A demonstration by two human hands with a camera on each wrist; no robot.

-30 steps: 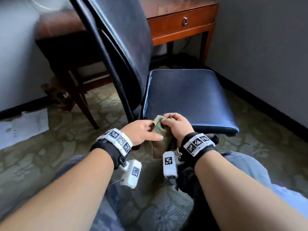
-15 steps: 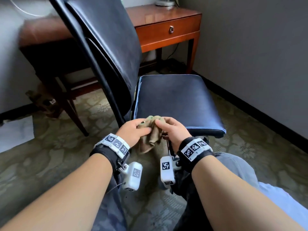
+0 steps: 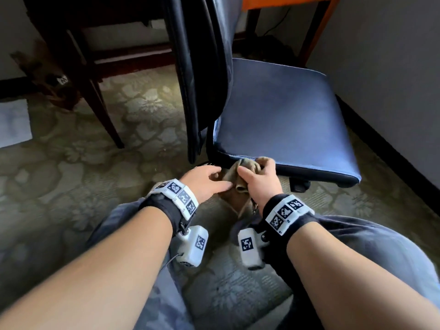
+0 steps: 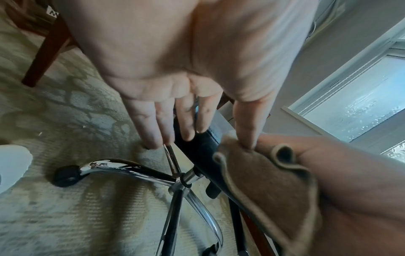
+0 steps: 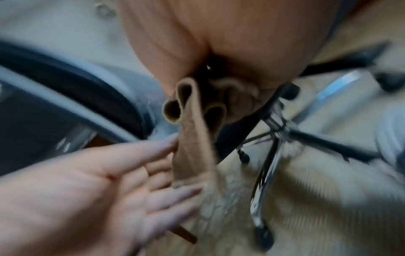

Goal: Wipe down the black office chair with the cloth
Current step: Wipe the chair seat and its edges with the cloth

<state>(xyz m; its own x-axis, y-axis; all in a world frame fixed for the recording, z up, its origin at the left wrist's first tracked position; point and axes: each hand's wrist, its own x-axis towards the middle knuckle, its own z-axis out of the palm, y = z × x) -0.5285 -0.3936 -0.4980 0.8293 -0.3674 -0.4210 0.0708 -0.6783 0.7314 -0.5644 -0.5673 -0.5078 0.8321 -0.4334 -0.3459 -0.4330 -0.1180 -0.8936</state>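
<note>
The black office chair (image 3: 281, 110) stands ahead, its seat to the right and its backrest (image 3: 202, 55) rising at centre. A bunched tan cloth (image 3: 240, 172) hangs at the seat's near edge. My right hand (image 3: 258, 179) grips the cloth's top against that edge; the folds (image 5: 197, 107) show under its palm in the right wrist view. My left hand (image 3: 204, 179) sits just left of it with straight fingers (image 4: 186, 124), the thumb touching the cloth (image 4: 269, 181). The chrome chair base (image 4: 175, 178) and a castor (image 4: 64, 175) lie below.
A wooden desk (image 3: 309, 25) stands behind the chair, with a dark table leg (image 3: 100, 110) to the left. A grey wall with black skirting (image 3: 392, 151) runs close along the right. Patterned carpet (image 3: 71, 175) covers the floor. My knees are below the hands.
The head view has tilted down and closer to the chair. My left hand has let go of the cloth and straightened, while the right hand keeps gripping it at the seat edge.
</note>
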